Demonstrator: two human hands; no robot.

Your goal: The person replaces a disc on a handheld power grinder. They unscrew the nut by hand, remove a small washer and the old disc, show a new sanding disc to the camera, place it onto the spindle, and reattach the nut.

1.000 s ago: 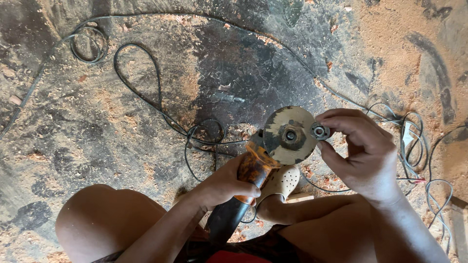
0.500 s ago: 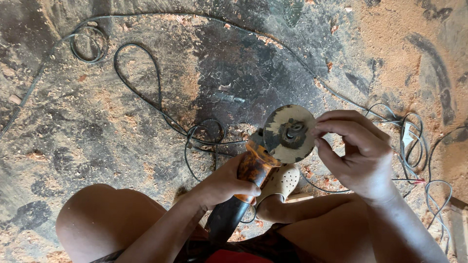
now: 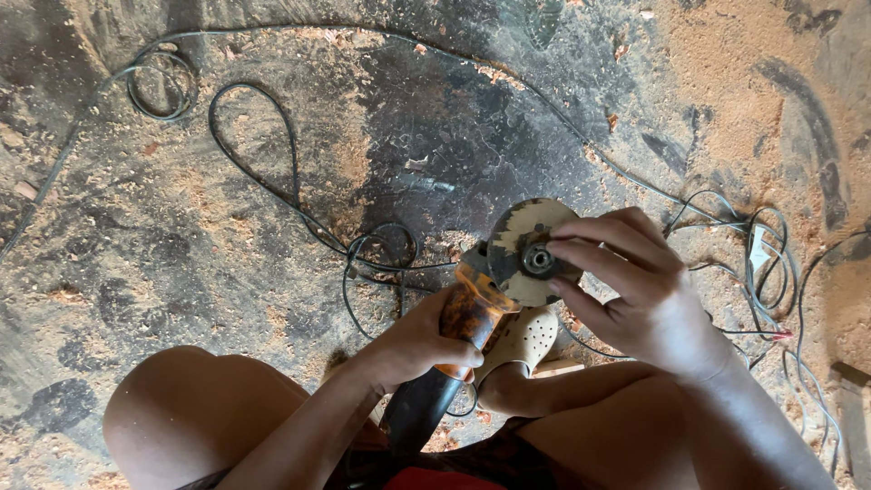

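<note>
Head view: left hand point(image 3: 413, 349) is clamped round the angle grinder point(image 3: 463, 318) body, long axis rising toward its disc point(image 3: 526, 254); right hand's point(image 3: 649, 299) fingers pinch the centre nut point(image 3: 539, 260), just above the left grip.

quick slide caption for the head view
Left hand grips an orange angle grinder while right hand fingers its worn disc, above a sawdust-strewn floor.

I see the grinder point(image 3: 481, 308) over the floor point(image 3: 181, 236); my left hand point(image 3: 413, 349) at its seven o'clock, right hand point(image 3: 644, 290) at three, cable point(image 3: 263, 172) at ten.
</note>
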